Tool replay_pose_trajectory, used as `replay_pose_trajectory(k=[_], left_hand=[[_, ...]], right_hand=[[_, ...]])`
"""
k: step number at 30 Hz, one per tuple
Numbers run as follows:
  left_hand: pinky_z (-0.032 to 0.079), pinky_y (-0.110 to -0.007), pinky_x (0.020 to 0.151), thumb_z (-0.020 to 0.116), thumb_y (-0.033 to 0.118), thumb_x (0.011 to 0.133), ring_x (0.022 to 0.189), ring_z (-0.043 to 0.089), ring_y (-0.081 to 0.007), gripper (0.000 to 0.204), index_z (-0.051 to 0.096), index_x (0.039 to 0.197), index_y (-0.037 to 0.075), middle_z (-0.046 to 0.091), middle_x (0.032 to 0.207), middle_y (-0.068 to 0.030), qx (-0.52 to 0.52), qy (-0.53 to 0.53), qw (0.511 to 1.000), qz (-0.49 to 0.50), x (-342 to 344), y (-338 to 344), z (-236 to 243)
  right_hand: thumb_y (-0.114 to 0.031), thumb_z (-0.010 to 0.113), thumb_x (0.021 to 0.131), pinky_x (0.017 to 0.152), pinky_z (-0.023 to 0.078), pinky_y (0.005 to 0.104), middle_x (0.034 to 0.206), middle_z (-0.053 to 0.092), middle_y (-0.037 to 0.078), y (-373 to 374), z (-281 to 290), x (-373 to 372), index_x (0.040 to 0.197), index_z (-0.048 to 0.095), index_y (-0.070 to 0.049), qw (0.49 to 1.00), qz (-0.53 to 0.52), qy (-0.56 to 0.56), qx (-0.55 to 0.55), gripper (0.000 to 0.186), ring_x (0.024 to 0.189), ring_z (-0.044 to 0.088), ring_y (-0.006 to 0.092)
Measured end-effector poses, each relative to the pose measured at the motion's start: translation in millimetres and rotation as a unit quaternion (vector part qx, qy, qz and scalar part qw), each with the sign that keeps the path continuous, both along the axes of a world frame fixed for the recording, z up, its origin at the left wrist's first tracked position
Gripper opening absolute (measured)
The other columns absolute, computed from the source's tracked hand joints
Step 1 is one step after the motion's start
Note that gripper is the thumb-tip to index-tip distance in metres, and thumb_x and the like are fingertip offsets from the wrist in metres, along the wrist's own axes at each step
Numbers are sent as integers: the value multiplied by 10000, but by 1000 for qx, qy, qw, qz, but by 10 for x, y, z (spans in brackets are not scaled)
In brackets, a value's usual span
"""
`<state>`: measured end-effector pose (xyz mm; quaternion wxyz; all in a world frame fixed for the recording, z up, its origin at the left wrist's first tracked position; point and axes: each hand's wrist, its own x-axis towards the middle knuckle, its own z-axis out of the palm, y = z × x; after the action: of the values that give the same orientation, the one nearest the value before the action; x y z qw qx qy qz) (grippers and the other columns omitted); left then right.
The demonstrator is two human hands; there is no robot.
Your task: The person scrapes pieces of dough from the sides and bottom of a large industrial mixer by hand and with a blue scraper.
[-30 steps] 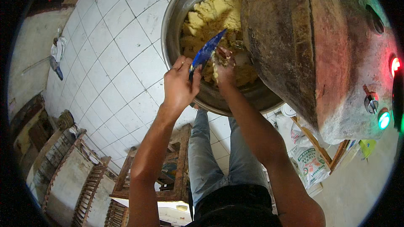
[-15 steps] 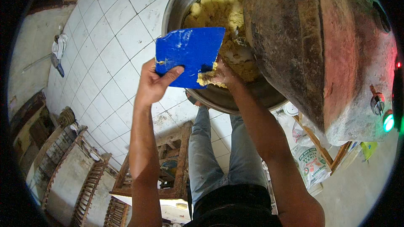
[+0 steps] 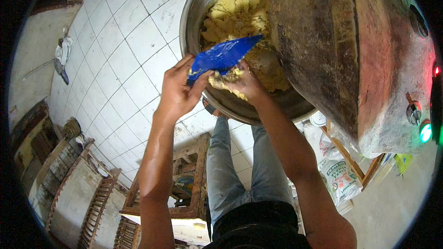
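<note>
My left hand [image 3: 182, 87] grips a flat blue plastic scraper [image 3: 224, 53] by its left end and holds it tilted over the steel bowl's rim. My right hand [image 3: 242, 83], caked with yellow dough [image 3: 223, 84], is just below and against the scraper; its fingertips are partly hidden by dough and blade, so I cannot tell their grip. Both hands are at the near left part of the big steel bowl [image 3: 188, 23], which holds crumbly and clumped yellow dough [image 3: 237, 0].
A large grimy machine [image 3: 323, 55] with lit buttons overhangs the bowl's right. Sacks [image 3: 339, 180] lie at lower right, a wooden crate [image 3: 198, 166] stands by my legs, and wooden pieces line the left wall. White tiled floor [image 3: 120, 50] surrounds these.
The scraper turned from edge-on to its broad face and is tilted again now. My left hand moved out left, then slightly back right; my right hand stays beside the blade.
</note>
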<state>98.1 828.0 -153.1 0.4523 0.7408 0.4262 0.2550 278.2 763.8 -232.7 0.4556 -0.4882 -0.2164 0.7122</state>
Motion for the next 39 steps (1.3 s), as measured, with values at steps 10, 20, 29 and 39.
replay_pose_trajectory(k=[10,20,29,39], left_hand=[[509,-321,627,689,99,908,682,640,-233,162,639,991,-31,624,814,-131,26,-6,992,126,278,-247,6],[510,-428,647,681,7,807,716,619,-389,146,613,934,-15,592,858,-175,73,120,989,47,353,-166,25],[508,-401,675,763,40,799,718,604,-349,170,660,909,-38,619,800,-180,56,53,994,-83,72,-130,197],[489,-404,626,763,48,785,727,597,-363,169,633,862,-29,584,813,-180,73,44,988,-126,-20,-29,116]], right_hand=[[-135,832,762,918,517,393,1327,512,168,-120,-283,75,1442,358,-34,859,-135,-493,35,836,1092,616,238],[-181,869,627,958,482,472,1273,542,265,-187,-70,90,1482,298,6,823,-75,-556,90,1045,1118,593,409],[-532,873,610,1047,430,457,1350,506,290,-128,-275,183,1407,392,56,790,210,-572,74,1101,1273,500,400],[-382,961,556,1044,445,418,1408,484,191,-163,-54,266,1503,265,-30,894,91,-389,202,1226,1286,496,315]])
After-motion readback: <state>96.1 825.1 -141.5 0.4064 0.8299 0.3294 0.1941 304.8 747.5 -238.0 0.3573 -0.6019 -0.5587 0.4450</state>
